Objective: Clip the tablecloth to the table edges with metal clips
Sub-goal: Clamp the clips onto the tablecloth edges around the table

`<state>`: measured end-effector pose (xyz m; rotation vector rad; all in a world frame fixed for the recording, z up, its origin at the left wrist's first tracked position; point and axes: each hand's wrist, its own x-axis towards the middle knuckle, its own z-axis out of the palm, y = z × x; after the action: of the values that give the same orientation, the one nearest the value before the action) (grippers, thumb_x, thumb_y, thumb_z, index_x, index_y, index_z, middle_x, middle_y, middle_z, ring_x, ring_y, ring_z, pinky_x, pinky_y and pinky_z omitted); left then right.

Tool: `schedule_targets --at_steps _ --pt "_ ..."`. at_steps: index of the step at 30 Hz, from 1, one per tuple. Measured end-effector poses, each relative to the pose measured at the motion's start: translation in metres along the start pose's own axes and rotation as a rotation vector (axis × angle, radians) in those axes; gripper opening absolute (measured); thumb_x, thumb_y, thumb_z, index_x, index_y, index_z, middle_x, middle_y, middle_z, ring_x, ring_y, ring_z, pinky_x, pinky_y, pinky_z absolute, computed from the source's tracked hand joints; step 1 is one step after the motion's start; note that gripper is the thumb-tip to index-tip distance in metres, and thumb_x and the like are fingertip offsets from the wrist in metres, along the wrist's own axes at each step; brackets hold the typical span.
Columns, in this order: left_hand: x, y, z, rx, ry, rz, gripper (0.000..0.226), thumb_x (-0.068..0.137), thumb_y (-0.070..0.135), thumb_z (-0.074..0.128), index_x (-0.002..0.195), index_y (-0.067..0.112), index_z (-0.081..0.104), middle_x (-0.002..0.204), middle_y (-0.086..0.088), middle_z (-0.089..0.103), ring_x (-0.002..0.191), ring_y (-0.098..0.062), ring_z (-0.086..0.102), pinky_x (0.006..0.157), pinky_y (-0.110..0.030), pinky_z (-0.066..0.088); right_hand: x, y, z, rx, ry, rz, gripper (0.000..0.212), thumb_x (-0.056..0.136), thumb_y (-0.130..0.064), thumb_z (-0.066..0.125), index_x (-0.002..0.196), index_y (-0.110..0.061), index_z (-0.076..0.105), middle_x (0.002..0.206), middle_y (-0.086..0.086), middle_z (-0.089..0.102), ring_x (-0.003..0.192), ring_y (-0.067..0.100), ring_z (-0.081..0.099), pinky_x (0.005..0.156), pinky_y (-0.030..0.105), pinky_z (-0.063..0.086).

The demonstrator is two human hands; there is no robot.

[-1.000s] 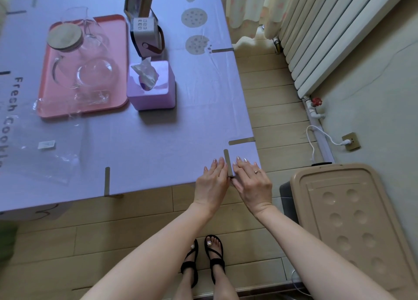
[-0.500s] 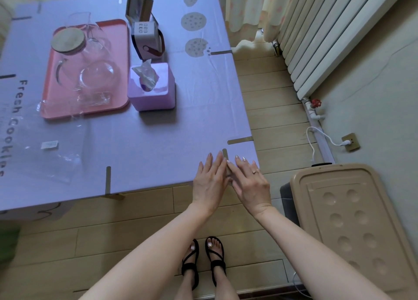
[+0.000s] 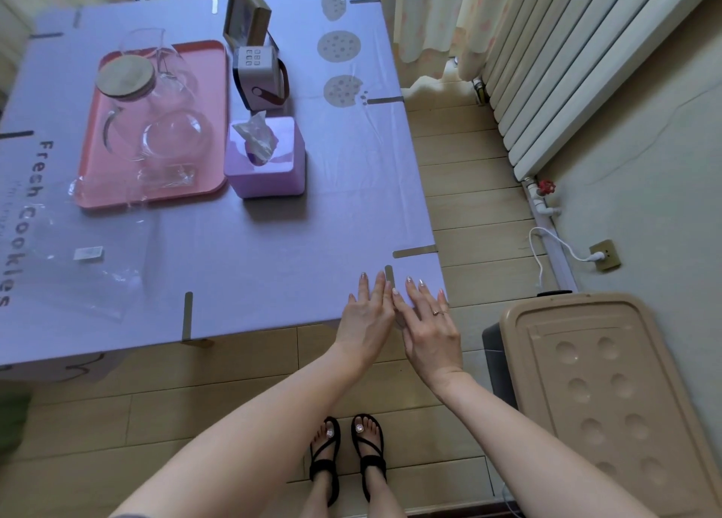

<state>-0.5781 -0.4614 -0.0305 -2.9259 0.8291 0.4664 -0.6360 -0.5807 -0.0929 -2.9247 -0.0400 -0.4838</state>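
Compared with a second ago, both hands have slid a little forward over the metal clip [image 3: 389,272], so only its top end now shows between the fingertips. The left hand [image 3: 365,316] and right hand [image 3: 429,332] lie side by side, palms down, at the 5 o'clock corner of the desk [image 3: 254,336]. Their fingers [image 3: 364,288] are straight, slightly apart and holding nothing, laid flat on the lilac tablecloth [image 3: 273,252]. The right hand wears a ring [image 3: 438,313]. The tablecloth lies smooth over the desk, printed with cookies and "Fresh Cookies". A second clip [image 3: 187,314] sits on the near edge at 9 o'clock from the hands, and a third clip [image 3: 414,251] sits on the right edge at 1 o'clock.
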Motion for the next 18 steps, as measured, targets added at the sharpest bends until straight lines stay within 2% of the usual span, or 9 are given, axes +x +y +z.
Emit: schedule_targets --at_steps 2,3,5,7,9,10,12,14,18 --pt "0.002 0.004 -0.006 0.047 0.006 0.002 0.059 0.067 0.009 0.076 0.122 -0.003 0.058 0.130 -0.023 0.054 0.114 -0.043 0.055 0.066 -0.039 0.056 0.005 -0.003 -0.009 0.081 -0.048 0.047 0.058 0.067 0.000 0.069 0.121 -0.019 0.063 0.131 0.007 0.059 0.118 0.028 0.058 0.105 0.047 0.041" --pt "0.002 0.004 -0.002 0.084 -0.034 0.015 0.060 0.049 0.007 0.085 0.106 -0.001 0.069 0.114 -0.020 0.066 0.097 -0.040 0.065 0.050 -0.034 0.054 0.009 -0.004 -0.014 0.134 -0.058 0.083 0.057 0.064 0.000 0.072 0.117 -0.020 0.065 0.127 0.004 0.062 0.113 0.028 0.062 0.098 0.047 0.047" --pt "0.006 0.001 0.002 0.080 0.044 0.046 0.059 0.036 0.005 0.087 0.093 0.001 0.073 0.098 -0.015 0.072 0.081 -0.036 0.069 0.041 -0.029 0.049 0.020 0.000 -0.024 0.272 -0.036 0.191 0.051 0.068 0.001 0.066 0.114 -0.022 0.066 0.123 -0.001 0.064 0.104 0.024 0.065 0.081 0.042 0.056" --pt "0.011 -0.003 -0.002 0.000 0.120 0.059 0.057 0.041 0.014 0.091 0.093 0.002 0.073 0.097 -0.011 0.072 0.075 -0.030 0.069 0.045 -0.026 0.048 0.032 0.009 -0.032 0.372 0.032 0.362 0.049 0.076 0.000 0.056 0.121 -0.020 0.062 0.127 -0.002 0.060 0.108 0.021 0.061 0.077 0.036 0.055" --pt "0.014 -0.007 -0.010 -0.132 0.176 0.024 0.064 0.058 0.032 0.087 0.111 0.002 0.065 0.119 -0.011 0.064 0.095 -0.027 0.066 0.063 -0.029 0.053 0.045 0.024 -0.033 0.502 0.030 0.610 0.051 0.083 -0.003 0.056 0.132 -0.018 0.052 0.135 0.000 0.053 0.119 0.018 0.052 0.091 0.035 0.048" --pt "0.016 -0.009 -0.011 -0.210 0.163 0.009 0.075 0.069 0.038 0.079 0.129 0.002 0.052 0.140 -0.011 0.048 0.118 -0.025 0.055 0.084 -0.033 0.051 0.052 0.032 -0.033 0.616 -0.033 0.731 0.054 0.086 -0.007 0.057 0.138 -0.018 0.046 0.139 0.000 0.049 0.124 0.016 0.048 0.098 0.034 0.043" --pt "0.024 -0.010 -0.013 -0.270 0.005 0.015 0.096 0.081 0.049 0.063 0.149 0.008 0.009 0.158 -0.003 0.001 0.145 -0.019 0.013 0.113 -0.038 0.022 0.062 0.046 -0.029 0.897 -0.221 0.837 0.062 0.087 -0.013 0.061 0.144 -0.020 0.037 0.146 -0.001 0.042 0.131 0.014 0.044 0.107 0.033 0.038" --pt "0.030 -0.009 -0.021 -0.263 -0.096 0.032 0.104 0.080 0.056 0.060 0.150 0.012 -0.004 0.157 0.003 -0.012 0.146 -0.020 -0.001 0.115 -0.043 0.014 0.065 0.055 -0.025 1.055 -0.379 0.814 0.073 0.084 -0.014 0.066 0.146 -0.022 0.031 0.147 -0.002 0.042 0.131 0.013 0.043 0.110 0.035 0.036" --pt "0.034 -0.006 -0.022 -0.113 -0.120 0.067 0.094 0.083 0.057 0.055 0.150 0.013 0.004 0.158 0.005 -0.005 0.145 -0.026 0.000 0.111 -0.048 0.023 0.065 0.056 -0.023 1.082 -0.507 0.770 0.085 0.073 -0.015 0.066 0.147 -0.028 0.027 0.132 -0.005 0.056 0.118 0.013 0.056 0.104 0.039 0.043"
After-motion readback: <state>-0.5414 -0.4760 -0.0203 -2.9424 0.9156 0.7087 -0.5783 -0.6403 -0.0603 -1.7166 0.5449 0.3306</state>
